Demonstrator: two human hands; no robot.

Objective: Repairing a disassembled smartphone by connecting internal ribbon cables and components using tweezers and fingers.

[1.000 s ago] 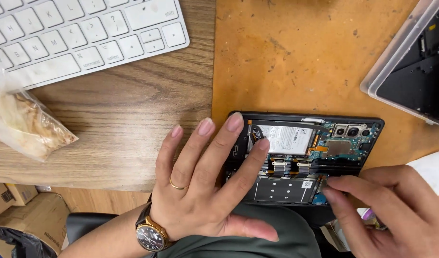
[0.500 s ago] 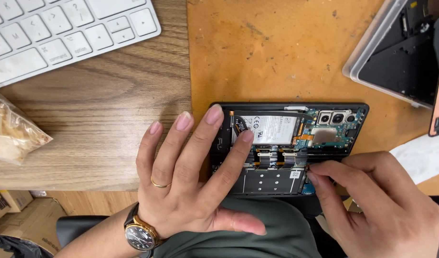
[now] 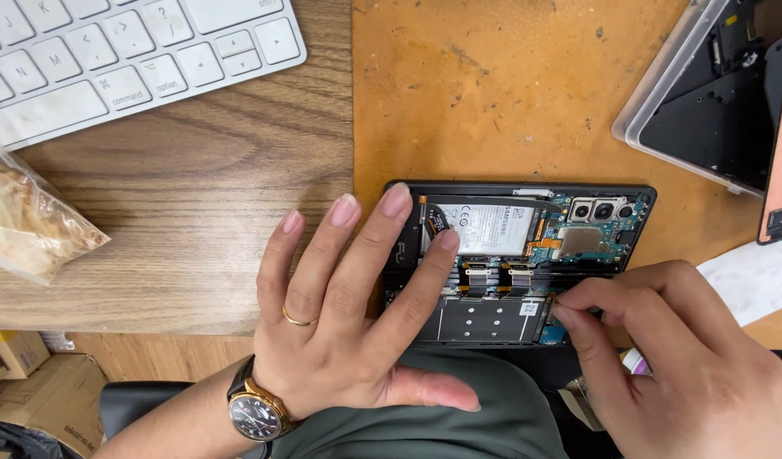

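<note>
Left hand [image 3: 348,331] flat, fingers spread on opened phone [image 3: 527,255], pinning it to orange mat [image 3: 493,102]; right hand [image 3: 680,357] fingertips pinched at board edge, held item not discernible

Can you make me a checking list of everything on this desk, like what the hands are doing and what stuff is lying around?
Surface: wooden desk with a stained orange work mat on it.
Job's things: opened phone, back cover off, battery and camera modules showing, lying at the mat's near edge.
Clutter: white keyboard; clear plastic bag on the left; opened dark device top right; white paper.
Grips: left hand flat, fingers pressing the phone's left part; right hand fingertips pinched at its lower right edge.
Cables: orange flex ribbons inside the phone.
Surroundings: cardboard boxes below the desk.
</note>
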